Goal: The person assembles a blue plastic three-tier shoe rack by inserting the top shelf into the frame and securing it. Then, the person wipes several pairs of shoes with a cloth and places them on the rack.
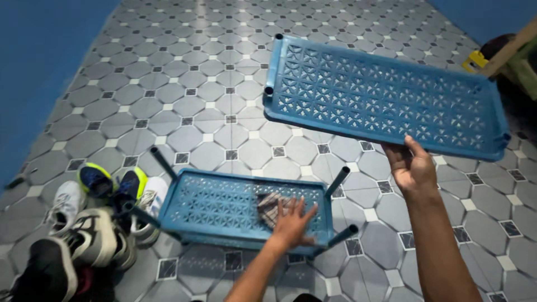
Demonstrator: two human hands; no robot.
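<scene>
My right hand (pixel 413 165) grips the near long edge of a blue perforated plastic shelf panel (pixel 386 92) and holds it up, tilted, over the floor. Below stands a second blue shelf tier (pixel 224 201) with dark posts (pixel 163 162) rising from its corners. My left hand (pixel 292 222) lies flat, fingers spread, on a checked cloth (pixel 271 206) at the right end of that lower tier.
Several sports shoes (pixel 95 218) are piled at the lower left, touching the lower tier. The floor is grey octagonal tile (pixel 212 100). A blue wall (pixel 39 67) runs along the left. A wooden frame (pixel 512 53) and a yellow object (pixel 475 60) sit at the far right.
</scene>
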